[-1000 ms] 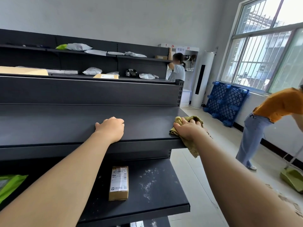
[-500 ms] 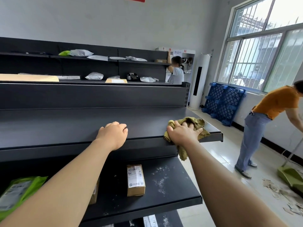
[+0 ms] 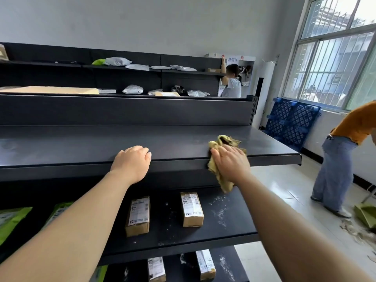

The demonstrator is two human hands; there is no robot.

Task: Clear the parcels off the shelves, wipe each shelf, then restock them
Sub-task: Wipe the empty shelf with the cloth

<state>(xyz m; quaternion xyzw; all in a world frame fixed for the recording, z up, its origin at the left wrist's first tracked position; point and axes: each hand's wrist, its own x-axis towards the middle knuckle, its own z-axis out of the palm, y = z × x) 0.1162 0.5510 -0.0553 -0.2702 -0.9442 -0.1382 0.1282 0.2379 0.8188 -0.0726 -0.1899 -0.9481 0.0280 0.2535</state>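
Top shelf (image 3: 81, 143) bare and dark, front lip running straight across to a square right-hand corner overhanging the pale tiled floor (image 3: 284, 200). Open aisle past that corner, narrowed further off by a person in an orange top (image 3: 341, 155) bent forward beside one green dustpan (image 3: 364, 214), and by two blue pallets (image 3: 291, 121) leaning on the wall under the window. Raised back panel behind, closing off the shelf's far side. One yellowish cloth (image 3: 225, 141), bunched on the shelf top near the right end and draped over the lip, tail hanging toward the middle shelf (image 3: 234, 231). Two brown parcels on that middle shelf, left box (image 3: 138, 215) and right box (image 3: 192, 209), labels up, standing apart, with white dust (image 3: 219, 212) scattered just right of them. Two green bags (image 3: 12, 218) at its left end. Two more labelled boxes (image 3: 205, 264) on the lowest shelf in view. Several grey bags on the far shelves (image 3: 183, 73), with one person in grey (image 3: 232, 84) at their end. Left hand (image 3: 132, 161): forearm stretched forward, palm over the front lip well left of the cloth, fingers loosely bent with tips on the shelf top, gripping nothing. Right hand (image 3: 230, 161): laid flat on the cloth at the lip, fingers straight and close together, pressing it down.
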